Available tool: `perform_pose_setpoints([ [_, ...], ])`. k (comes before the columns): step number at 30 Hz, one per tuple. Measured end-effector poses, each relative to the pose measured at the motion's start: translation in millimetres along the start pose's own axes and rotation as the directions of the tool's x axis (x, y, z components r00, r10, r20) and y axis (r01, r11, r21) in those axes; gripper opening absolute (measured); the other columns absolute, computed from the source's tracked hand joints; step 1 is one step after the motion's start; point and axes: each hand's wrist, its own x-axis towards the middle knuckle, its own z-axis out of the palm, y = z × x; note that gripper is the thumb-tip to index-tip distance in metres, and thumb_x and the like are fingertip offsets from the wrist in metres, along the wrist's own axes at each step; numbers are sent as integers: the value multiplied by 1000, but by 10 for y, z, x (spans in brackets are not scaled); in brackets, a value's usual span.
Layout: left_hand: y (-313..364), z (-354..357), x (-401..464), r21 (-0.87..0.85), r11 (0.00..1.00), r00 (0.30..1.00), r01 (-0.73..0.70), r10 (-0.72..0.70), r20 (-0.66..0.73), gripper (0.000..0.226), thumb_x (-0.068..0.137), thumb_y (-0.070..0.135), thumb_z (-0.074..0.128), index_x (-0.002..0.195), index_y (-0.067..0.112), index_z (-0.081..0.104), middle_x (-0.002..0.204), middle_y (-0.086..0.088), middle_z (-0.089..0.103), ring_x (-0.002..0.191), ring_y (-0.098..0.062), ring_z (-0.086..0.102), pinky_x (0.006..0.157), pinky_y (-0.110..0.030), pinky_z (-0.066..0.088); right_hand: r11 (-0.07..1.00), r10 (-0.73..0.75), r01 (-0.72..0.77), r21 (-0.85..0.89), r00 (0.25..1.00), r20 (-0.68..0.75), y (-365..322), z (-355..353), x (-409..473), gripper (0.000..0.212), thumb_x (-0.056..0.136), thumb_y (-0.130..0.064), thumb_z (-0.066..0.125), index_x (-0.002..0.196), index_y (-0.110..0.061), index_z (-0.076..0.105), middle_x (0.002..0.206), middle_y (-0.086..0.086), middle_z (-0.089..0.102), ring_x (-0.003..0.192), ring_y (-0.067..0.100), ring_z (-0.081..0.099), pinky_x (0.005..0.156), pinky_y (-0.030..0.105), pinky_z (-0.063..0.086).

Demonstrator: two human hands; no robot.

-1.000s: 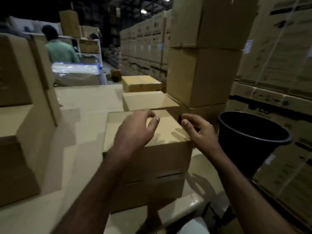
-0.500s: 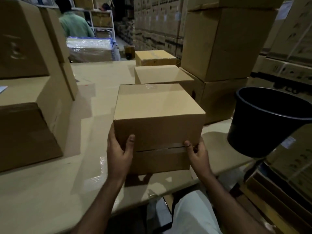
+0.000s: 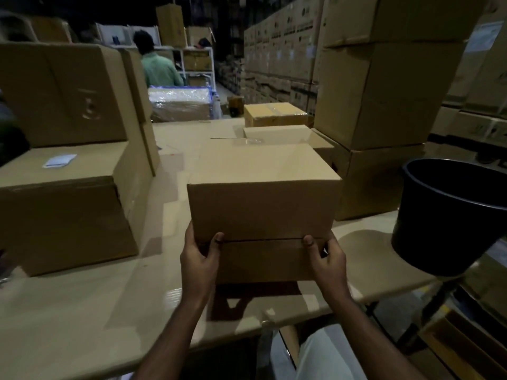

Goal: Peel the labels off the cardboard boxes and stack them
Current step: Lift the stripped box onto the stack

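Now left hand (image 3: 199, 263), right hand (image 3: 326, 260) grip box (image 3: 263, 193).

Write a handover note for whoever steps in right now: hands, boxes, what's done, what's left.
Left hand and right hand grip the lower front corners of the cardboard box, thumbs at its seam.
No label shows on its top or front; other sides hidden.
Box stacks stand on the table at left and right; black bucket at right edge.
A small white slip lies on the left stack.
Left: check hidden sides, then stack this box.
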Motion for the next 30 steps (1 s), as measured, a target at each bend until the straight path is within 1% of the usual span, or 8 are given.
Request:
perform_pose_setpoints([
  [5,239,-464,118,24,993,978,-111,114,-174,56,94,46,56,141,18,45,128,-3,61,111,-12,61,88,-12,50,993,-114,114,28,993,-12,-295,363,-75,72,80,-77,53,129,-25,59,118,-6,64,109,10,60,83,22,51],
  [8,355,-728,212,48,983,946,-180,186,-266,63,94,45,58,144,8,45,129,-9,61,113,-18,61,92,-25,51,984,-170,170,51,985,-11,-506,582,-20,57,84,-59,59,132,-29,57,124,-8,61,114,9,58,90,35,53],
  [11,555,-838,414,8,975,930,-222,214,-298,61,96,43,57,146,9,44,124,-6,63,102,-2,63,84,-21,51,970,-225,224,92,974,-1,-831,710,203,63,83,-60,57,134,-23,57,123,-6,62,111,6,59,92,34,55],
  [15,902,-712,868,6,955,897,-297,281,-341,56,97,41,59,142,10,47,128,-9,63,115,-20,61,99,-43,51,954,-273,268,131,962,23,-1276,709,758,66,81,-69,55,136,-32,54,123,-10,62,111,5,59,89,27,54],
  [18,1160,-432,1263,61,954,912,-294,299,-280,49,100,34,57,142,11,48,129,-7,63,120,-29,59,98,-40,48,947,-309,299,118,948,76,-1452,579,1266,45,89,-58,61,129,-39,53,119,-11,65,108,6,62,83,20,54],
  [21,1329,-41,1634,-12,951,943,-308,304,-138,48,100,28,56,145,18,43,126,-1,62,117,-23,60,100,-39,50,963,-269,268,22,960,73,-1431,366,1763,51,89,-42,64,133,-22,50,116,-5,62,105,11,62,76,11,52],
  [25,1370,547,2067,-87,953,957,-289,290,-3,45,101,21,56,144,17,44,119,1,66,108,-18,65,98,-46,52,986,-134,140,-90,989,69,-1196,32,2298,56,86,-50,67,128,-25,42,122,-4,58,116,20,59,92,43,56],
  [30,1210,1193,2332,-127,957,961,-261,270,58,48,102,22,54,147,22,39,125,0,64,115,-22,62,101,-47,50,993,-17,23,-115,998,54,-920,-207,2727,78,89,-45,66,144,-29,13,143,8,43,131,28,47,103,52,47],
])
